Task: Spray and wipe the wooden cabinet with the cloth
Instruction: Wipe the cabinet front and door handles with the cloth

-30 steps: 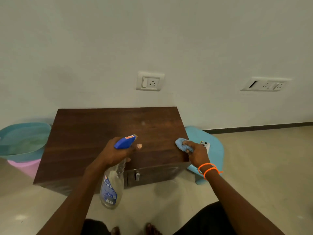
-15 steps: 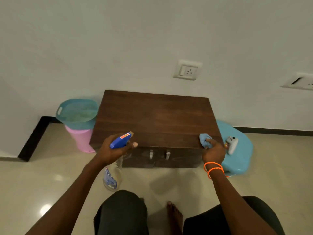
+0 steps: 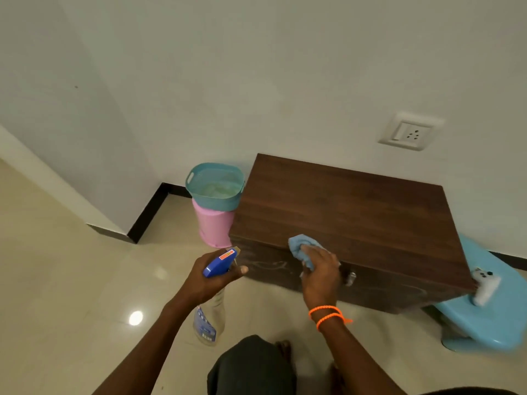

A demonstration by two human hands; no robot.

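Looking down from the head camera, one wooden cabinet (image 3: 350, 220) stands on the floor (image 3: 71, 280) against the wall (image 3: 256, 81), its dark top bare. The right hand (image 3: 320, 273) presses one light blue cloth (image 3: 302, 248) against the cabinet's front face just under the near top edge, towards the left corner; its fingers are curled around the bunched cloth. Faint wet streaks show on the front panel left of the cloth. The left hand (image 3: 212, 276) grips one spray bottle (image 3: 212, 303) by its blue head, fingers wrapped round the neck, nozzle aimed at the cabinet's front left corner, the clear body hanging below. Two orange bands (image 3: 328, 315) circle the right wrist. Beside the cabinet's left edge, one teal tub (image 3: 215, 185) sits on one pink bin (image 3: 214, 226). At the right edge stands one blue stool (image 3: 490, 317) carrying a white controller (image 3: 484, 285). One socket (image 3: 409, 132) is on the wall.
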